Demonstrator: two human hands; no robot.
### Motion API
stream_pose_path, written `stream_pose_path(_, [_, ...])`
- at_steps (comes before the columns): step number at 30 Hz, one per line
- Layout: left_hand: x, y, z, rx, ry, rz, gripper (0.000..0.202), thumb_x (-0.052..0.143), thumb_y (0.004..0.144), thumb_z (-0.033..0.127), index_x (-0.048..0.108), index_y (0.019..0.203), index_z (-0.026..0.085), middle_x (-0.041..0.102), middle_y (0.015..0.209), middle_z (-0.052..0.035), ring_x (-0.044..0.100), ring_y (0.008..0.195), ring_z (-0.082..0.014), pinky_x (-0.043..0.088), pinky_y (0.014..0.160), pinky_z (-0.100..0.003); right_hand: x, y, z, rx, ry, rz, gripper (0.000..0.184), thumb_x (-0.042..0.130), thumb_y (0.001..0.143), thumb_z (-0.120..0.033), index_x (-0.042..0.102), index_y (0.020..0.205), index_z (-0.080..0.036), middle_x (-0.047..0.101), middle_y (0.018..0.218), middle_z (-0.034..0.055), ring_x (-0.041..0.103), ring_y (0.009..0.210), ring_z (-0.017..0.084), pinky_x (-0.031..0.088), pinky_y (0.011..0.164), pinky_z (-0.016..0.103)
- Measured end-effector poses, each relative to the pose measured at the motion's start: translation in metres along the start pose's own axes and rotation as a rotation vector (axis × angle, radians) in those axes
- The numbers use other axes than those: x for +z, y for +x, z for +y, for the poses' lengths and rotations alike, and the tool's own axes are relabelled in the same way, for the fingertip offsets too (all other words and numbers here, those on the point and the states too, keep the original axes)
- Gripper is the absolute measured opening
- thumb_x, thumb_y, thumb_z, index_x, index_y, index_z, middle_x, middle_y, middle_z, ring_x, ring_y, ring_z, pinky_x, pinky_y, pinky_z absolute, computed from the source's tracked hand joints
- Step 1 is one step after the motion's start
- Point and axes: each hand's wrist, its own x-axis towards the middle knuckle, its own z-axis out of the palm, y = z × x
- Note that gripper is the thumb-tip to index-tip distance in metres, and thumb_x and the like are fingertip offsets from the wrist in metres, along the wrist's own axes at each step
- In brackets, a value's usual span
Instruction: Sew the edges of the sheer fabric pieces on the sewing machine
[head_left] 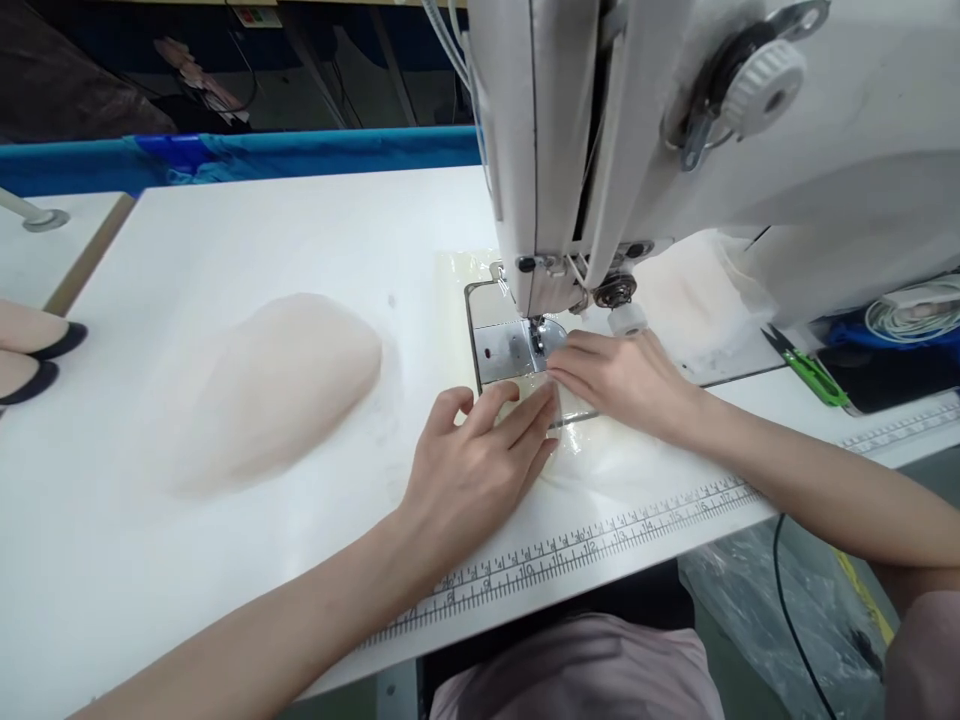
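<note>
A white sewing machine (pixel 675 140) stands over a metal needle plate (pixel 504 352) on a white table (pixel 247 230). My left hand (pixel 472 465) lies flat, fingers stretched out, pressing a thin pale piece of fabric (pixel 592 455) in front of the plate. My right hand (pixel 619 378) rests on the same fabric right beside the presser foot (pixel 537 338), fingers extended toward the needle. The fabric is sheer and hard to make out against the table.
A pile of pale sheer fabric (pixel 281 385) lies to the left. Green thread snips (pixel 806 368) sit at the right near cables. A ruler strip (pixel 600 540) runs along the table's front edge. Dark-tipped objects (pixel 45 360) poke in at far left.
</note>
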Motion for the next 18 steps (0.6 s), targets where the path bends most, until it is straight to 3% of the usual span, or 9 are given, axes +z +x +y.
stream_pose_path(3, [0.000,0.000,0.001,-0.034,-0.025,-0.038,0.022,0.055,0.095,0.023,0.065,0.114,0.016,0.068,0.123,-0.0018,0.062,0.107,-0.0218,0.037,0.077,-0.040,0.000,-0.008,-0.003,-0.073,-0.167,0.109,0.026,0.045,0.092,-0.011,0.069,0.091,-0.019,0.072,0.100,-0.0012,0.052,0.057,0.009,0.024,0.048,0.027])
stream_pose_path(6, [0.004,0.004,-0.003,-0.067,-0.050,-0.051,0.024,0.053,0.096,0.023,0.065,0.117,0.017,0.067,0.124,0.0000,0.061,0.111,-0.0223,0.037,0.079,-0.041,0.000,-0.013,-0.006,-0.071,-0.202,0.184,0.025,0.046,0.094,-0.015,0.071,0.097,-0.020,0.072,0.094,-0.0008,0.058,0.071,0.012,0.030,0.053,0.028])
stream_pose_path(12, [0.003,0.008,-0.004,-0.150,-0.116,-0.147,0.031,0.049,0.096,0.021,0.061,0.125,0.021,0.062,0.131,-0.0027,0.058,0.117,-0.0280,0.038,0.082,-0.046,0.003,-0.011,-0.006,-0.010,-0.268,0.067,0.034,0.040,0.100,-0.027,0.065,0.117,-0.012,0.070,0.101,0.0096,0.057,0.084,0.020,0.031,0.060,0.034])
stream_pose_path(18, [-0.001,0.006,-0.002,-0.163,-0.095,-0.171,0.033,0.049,0.096,0.022,0.060,0.127,0.018,0.062,0.131,-0.0060,0.057,0.119,-0.0313,0.039,0.083,-0.048,0.006,-0.007,-0.001,0.013,-0.274,0.014,0.039,0.033,0.102,-0.030,0.062,0.124,-0.015,0.068,0.106,0.0120,0.056,0.099,0.024,0.032,0.066,0.035])
